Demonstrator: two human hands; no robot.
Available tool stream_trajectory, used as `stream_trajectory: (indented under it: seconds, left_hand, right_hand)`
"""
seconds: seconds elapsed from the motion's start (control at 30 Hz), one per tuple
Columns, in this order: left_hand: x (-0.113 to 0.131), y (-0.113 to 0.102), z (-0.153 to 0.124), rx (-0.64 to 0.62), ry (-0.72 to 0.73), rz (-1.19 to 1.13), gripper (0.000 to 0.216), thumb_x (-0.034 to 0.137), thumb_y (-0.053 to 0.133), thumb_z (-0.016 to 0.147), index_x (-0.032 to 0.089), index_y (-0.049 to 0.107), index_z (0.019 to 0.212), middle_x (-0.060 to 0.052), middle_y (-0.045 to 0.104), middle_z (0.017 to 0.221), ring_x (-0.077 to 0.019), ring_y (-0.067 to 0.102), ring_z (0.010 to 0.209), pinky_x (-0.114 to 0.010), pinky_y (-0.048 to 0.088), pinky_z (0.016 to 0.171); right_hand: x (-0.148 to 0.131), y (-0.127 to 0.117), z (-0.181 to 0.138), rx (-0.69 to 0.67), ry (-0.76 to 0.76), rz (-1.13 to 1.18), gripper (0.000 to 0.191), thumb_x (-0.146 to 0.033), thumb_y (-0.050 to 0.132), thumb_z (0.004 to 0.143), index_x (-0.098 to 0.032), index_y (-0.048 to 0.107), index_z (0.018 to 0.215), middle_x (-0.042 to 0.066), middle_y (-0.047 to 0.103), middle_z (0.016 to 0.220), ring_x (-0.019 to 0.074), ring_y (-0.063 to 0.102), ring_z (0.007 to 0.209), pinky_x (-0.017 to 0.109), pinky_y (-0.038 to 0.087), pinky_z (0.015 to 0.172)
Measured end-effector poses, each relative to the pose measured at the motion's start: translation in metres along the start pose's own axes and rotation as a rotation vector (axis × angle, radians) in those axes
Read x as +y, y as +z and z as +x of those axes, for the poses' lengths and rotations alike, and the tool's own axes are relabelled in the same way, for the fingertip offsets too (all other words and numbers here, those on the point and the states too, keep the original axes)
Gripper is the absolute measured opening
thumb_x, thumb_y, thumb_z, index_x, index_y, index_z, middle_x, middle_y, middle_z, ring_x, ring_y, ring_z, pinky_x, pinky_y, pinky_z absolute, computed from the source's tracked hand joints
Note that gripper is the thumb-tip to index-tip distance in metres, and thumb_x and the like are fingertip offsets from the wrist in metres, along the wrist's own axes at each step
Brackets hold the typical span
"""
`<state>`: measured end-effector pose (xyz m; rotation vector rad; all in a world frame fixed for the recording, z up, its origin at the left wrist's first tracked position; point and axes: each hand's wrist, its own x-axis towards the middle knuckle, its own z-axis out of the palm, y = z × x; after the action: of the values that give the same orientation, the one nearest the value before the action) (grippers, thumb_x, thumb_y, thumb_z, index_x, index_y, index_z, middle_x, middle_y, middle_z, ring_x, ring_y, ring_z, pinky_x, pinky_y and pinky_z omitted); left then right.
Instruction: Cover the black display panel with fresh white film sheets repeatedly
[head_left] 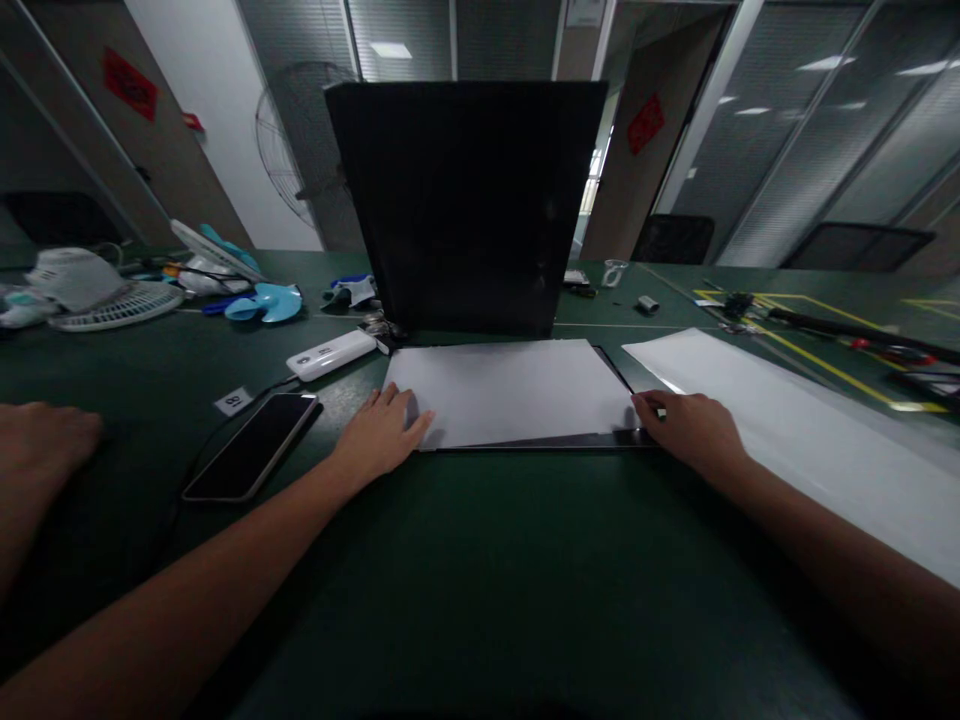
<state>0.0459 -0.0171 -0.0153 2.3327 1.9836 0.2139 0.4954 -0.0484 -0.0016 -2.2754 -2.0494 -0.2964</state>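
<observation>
A white sheet of paper lies on a flat black base in front of me. The base's dark edge shows along the front and right. Behind it a large black panel stands upright; whether it is joined to the base, I cannot tell. My left hand rests open on the paper's left side, thumb and fingers apart. At the opposite end my right hand is closed, thumb and fingers pinching the paper's right edge. Part of that corner is hidden under the fingertips.
Left of my arm lie a phone with a cable and a white elongated device. Another person's hand rests at the far left. Fan parts lie behind. A large white sheet covers the right side; a clear cup stands farther back.
</observation>
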Motion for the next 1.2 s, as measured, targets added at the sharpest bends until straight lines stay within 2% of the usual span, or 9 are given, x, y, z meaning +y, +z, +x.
stream_trajectory:
  seconds: [0.17, 0.43, 0.67, 0.77, 0.87, 0.93, 1.0, 1.1, 1.2]
  left_hand:
    - [0.002, -0.001, 0.001, 0.008, -0.039, -0.021, 0.064, 0.057, 0.038, 0.101, 0.014, 0.054, 0.146, -0.016, 0.042, 0.161, -0.0368, 0.038, 0.149, -0.052, 0.034, 0.120]
    - [-0.001, -0.006, 0.001, 0.011, 0.056, 0.014, 0.055, 0.057, 0.041, 0.099, 0.030, 0.060, 0.143, -0.007, 0.048, 0.158, -0.0400, 0.047, 0.142, -0.059, 0.042, 0.112]
    - [-0.003, -0.006, 0.003, 0.004, 0.080, 0.044, 0.058, 0.060, 0.037, 0.101, 0.031, 0.055, 0.148, -0.006, 0.045, 0.160, -0.0390, 0.045, 0.144, -0.057, 0.037, 0.117]
    - [-0.005, -0.002, 0.004, -0.002, 0.085, 0.062, 0.065, 0.065, 0.039, 0.099, 0.030, 0.049, 0.153, -0.008, 0.041, 0.163, -0.0413, 0.041, 0.146, -0.059, 0.035, 0.117]
    - [-0.005, 0.000, 0.004, -0.005, 0.086, 0.056, 0.066, 0.066, 0.039, 0.098, 0.030, 0.048, 0.154, -0.008, 0.040, 0.163, -0.0405, 0.040, 0.146, -0.058, 0.034, 0.118]
    - [-0.004, 0.000, 0.003, -0.014, 0.087, 0.049, 0.066, 0.065, 0.038, 0.099, 0.029, 0.048, 0.154, -0.010, 0.039, 0.164, -0.0405, 0.040, 0.147, -0.058, 0.034, 0.119]
    - [-0.002, -0.001, 0.002, -0.015, 0.085, 0.044, 0.068, 0.065, 0.035, 0.100, 0.025, 0.048, 0.154, -0.012, 0.039, 0.164, -0.0413, 0.038, 0.148, -0.057, 0.032, 0.119]
    - [0.000, -0.002, 0.000, 0.000, 0.087, 0.023, 0.071, 0.063, 0.030, 0.102, 0.019, 0.048, 0.154, -0.015, 0.039, 0.163, -0.0410, 0.035, 0.149, -0.056, 0.030, 0.121]
    - [-0.001, -0.001, 0.000, 0.016, 0.089, -0.026, 0.072, 0.064, 0.027, 0.102, 0.017, 0.047, 0.154, -0.015, 0.041, 0.162, -0.0390, 0.034, 0.150, -0.054, 0.030, 0.122]
  right_hand:
    - [-0.005, -0.007, -0.003, -0.027, 0.030, 0.002, 0.064, -0.061, 0.027, 0.100, -0.023, 0.076, 0.114, 0.013, 0.074, 0.090, 0.0282, 0.067, 0.075, 0.039, 0.048, 0.062]
    - [-0.003, -0.012, -0.005, -0.087, 0.007, -0.104, 0.065, -0.060, 0.025, 0.100, -0.020, 0.076, 0.107, 0.018, 0.072, 0.090, 0.0308, 0.068, 0.072, 0.042, 0.050, 0.059]
    - [0.006, -0.010, 0.000, -0.080, -0.115, -0.160, 0.066, -0.054, 0.022, 0.102, -0.020, 0.078, 0.095, 0.017, 0.072, 0.087, 0.0294, 0.067, 0.071, 0.040, 0.049, 0.056]
    - [0.023, -0.009, 0.006, -0.008, -0.054, -0.124, 0.067, -0.057, 0.022, 0.102, -0.019, 0.078, 0.102, 0.018, 0.074, 0.093, 0.0297, 0.068, 0.075, 0.041, 0.051, 0.062]
    - [0.056, 0.000, 0.017, 0.060, -0.007, -0.082, 0.064, -0.056, 0.026, 0.103, -0.017, 0.075, 0.114, 0.019, 0.071, 0.119, 0.0353, 0.067, 0.101, 0.049, 0.053, 0.084]
    - [0.082, 0.012, 0.024, 0.041, -0.020, -0.048, 0.062, -0.060, 0.035, 0.101, -0.017, 0.066, 0.135, 0.018, 0.059, 0.143, 0.0380, 0.052, 0.131, 0.052, 0.044, 0.105]
    - [0.105, 0.026, 0.030, -0.014, 0.008, -0.040, 0.078, -0.067, 0.040, 0.097, -0.011, 0.049, 0.151, 0.024, 0.043, 0.156, 0.0408, 0.036, 0.145, 0.055, 0.036, 0.113]
    - [0.127, 0.042, 0.035, -0.100, 0.090, -0.021, 0.088, -0.072, 0.032, 0.097, -0.006, 0.042, 0.155, 0.029, 0.045, 0.152, 0.0438, 0.045, 0.138, 0.059, 0.042, 0.106]
    - [0.133, 0.049, 0.038, -0.146, 0.105, 0.002, 0.080, -0.068, 0.024, 0.099, -0.012, 0.049, 0.151, 0.023, 0.056, 0.145, 0.0405, 0.057, 0.126, 0.057, 0.047, 0.101]
